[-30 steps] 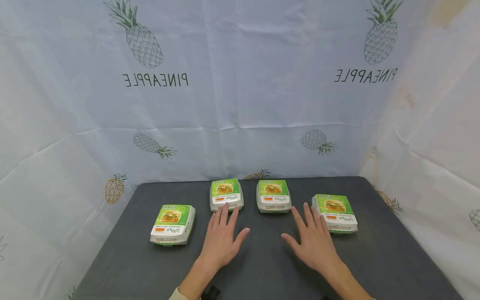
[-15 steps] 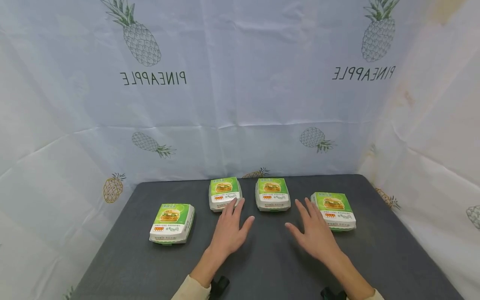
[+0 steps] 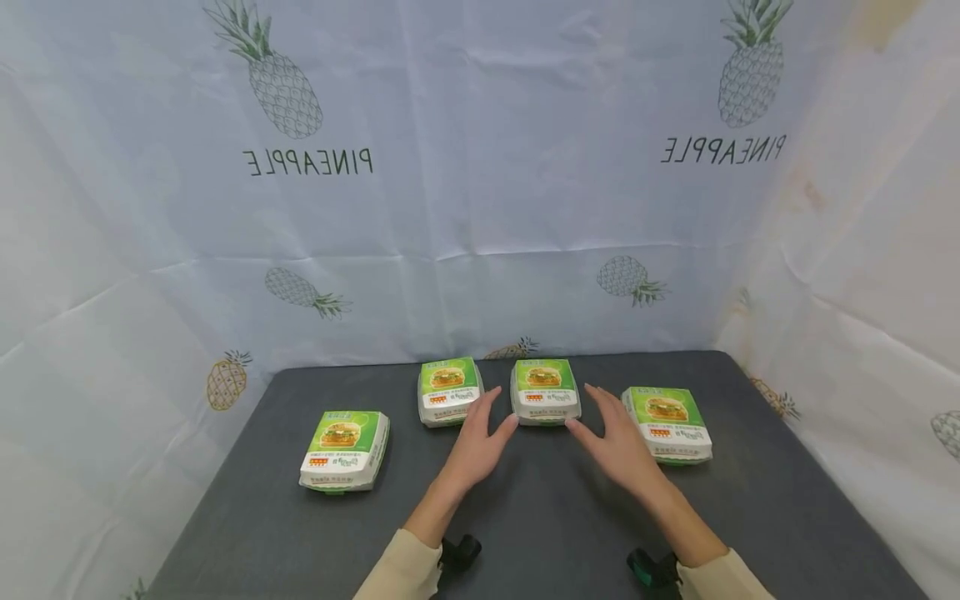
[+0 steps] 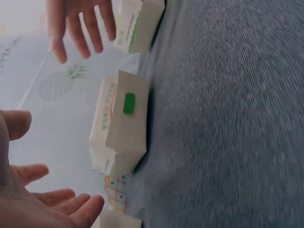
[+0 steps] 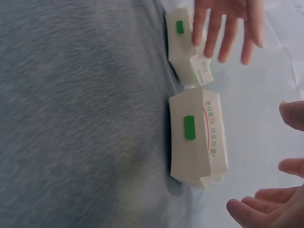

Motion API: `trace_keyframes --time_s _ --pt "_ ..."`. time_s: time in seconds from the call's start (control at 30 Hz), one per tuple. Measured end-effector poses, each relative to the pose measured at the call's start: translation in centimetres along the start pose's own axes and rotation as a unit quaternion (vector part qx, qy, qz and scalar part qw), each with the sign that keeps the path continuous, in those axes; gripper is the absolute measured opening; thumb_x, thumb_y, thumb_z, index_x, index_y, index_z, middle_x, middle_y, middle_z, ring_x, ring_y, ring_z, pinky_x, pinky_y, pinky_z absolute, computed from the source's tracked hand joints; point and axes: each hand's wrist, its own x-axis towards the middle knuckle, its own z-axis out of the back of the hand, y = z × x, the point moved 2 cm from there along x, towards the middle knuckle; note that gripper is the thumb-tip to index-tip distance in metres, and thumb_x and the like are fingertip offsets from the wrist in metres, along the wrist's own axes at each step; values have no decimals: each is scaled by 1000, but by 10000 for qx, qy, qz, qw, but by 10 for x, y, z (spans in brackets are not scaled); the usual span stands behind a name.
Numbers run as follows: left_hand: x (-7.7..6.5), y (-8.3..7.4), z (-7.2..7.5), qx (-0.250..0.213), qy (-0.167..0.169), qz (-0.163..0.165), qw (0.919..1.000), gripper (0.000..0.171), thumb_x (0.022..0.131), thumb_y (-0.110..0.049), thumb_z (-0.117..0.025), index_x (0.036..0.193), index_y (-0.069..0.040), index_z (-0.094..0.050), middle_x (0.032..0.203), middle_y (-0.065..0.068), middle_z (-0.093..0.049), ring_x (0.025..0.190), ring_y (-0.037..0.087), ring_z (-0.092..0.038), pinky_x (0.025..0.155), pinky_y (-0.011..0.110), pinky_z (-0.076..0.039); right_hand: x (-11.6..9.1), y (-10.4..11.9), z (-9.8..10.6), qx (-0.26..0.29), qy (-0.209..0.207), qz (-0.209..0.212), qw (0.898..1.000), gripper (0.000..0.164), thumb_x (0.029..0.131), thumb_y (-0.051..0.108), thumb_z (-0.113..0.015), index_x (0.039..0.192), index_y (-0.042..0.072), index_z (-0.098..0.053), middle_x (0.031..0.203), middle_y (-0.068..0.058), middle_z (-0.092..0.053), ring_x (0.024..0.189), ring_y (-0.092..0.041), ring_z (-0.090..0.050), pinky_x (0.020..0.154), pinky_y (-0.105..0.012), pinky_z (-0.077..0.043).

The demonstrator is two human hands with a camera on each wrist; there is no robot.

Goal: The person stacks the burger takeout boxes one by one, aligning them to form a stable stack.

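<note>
Hovering on either side of the inner right burger box (image 3: 546, 380), the left hand (image 3: 475, 448) and right hand (image 3: 621, 448) are holding their fingers relaxed, thumbs standing apart from them. With the clock centred between the hands, this box is sitting at 12 o'clock, the inner left burger box (image 3: 447, 380) at 10, the outer right burger box (image 3: 666, 408) just short of 3 and the outer left burger box (image 3: 347, 443) at 9. Only the head view is showing the burger pictures; the wrist views are revealing a green tab (image 5: 189, 128) on the inner right box's near wall, and space between it and both hands. All 4 boxes are resting on a dark grey tabletop (image 3: 551, 525). A creased, pale cloth backdrop (image 3: 510, 200) is rising at 12 o'clock, showing pineapple prints (image 3: 287, 96) and mirrored "PINEAPPLE" lettering (image 3: 307, 162).
</note>
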Motion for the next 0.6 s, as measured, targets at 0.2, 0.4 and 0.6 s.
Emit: trace_keyframes --time_s 0.2,0.4,0.6 --pt "12 1 -12 -191 12 88 9998 62 107 -39 -52 160 -12 -32 164 19 -23 150 41 -24 114 64 -28 16 0 -2 416 131 -280 9987 77 102 47 -60 159 6 -30 160 -25 -28 144 -45 -34 106 -62 -40" --pt "26 7 -22 -353 41 34 9994 65 108 -41 -50 160 -7 -31 163 21 -24 150 41 -24 114 63 -27 28 -7 -10 600 270 -537 9964 79 102 52 -58 160 7 -29 160 -25 -28 144 -46 -33 107 -64 -37" --pt "40 15 -30 -501 176 255 9983 67 107 -44 -49 161 -10 -28 165 19 -21 151 39 -23 114 62 -29 38 -18 -18 691 247 -783 9942 78 101 53 -57 160 8 -30 160 -24 -30 143 -46 -34 109 -65 -34"
